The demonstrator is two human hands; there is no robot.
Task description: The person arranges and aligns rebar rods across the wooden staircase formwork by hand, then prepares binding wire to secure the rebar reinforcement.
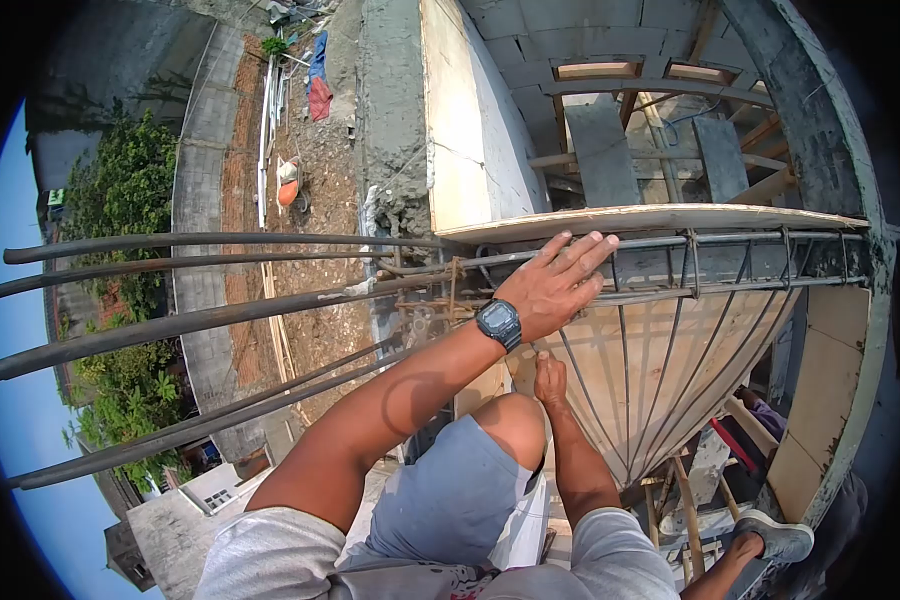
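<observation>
My left hand, with a black watch on its wrist, lies flat across the steel bars of a rebar cage. Its fingers are stretched out and grip nothing. Below it, my right hand is closed beside the plywood formwork panel; whatever sits in its fingers is hidden. Thin stirrups cross the cage and throw shadows on the plywood. Long thick rebars run out of the cage toward the left.
A plywood board stands by the concrete column. Wooden props show far below, near my shoe. At left, the ground drops away to a dirt strip beside a block wall.
</observation>
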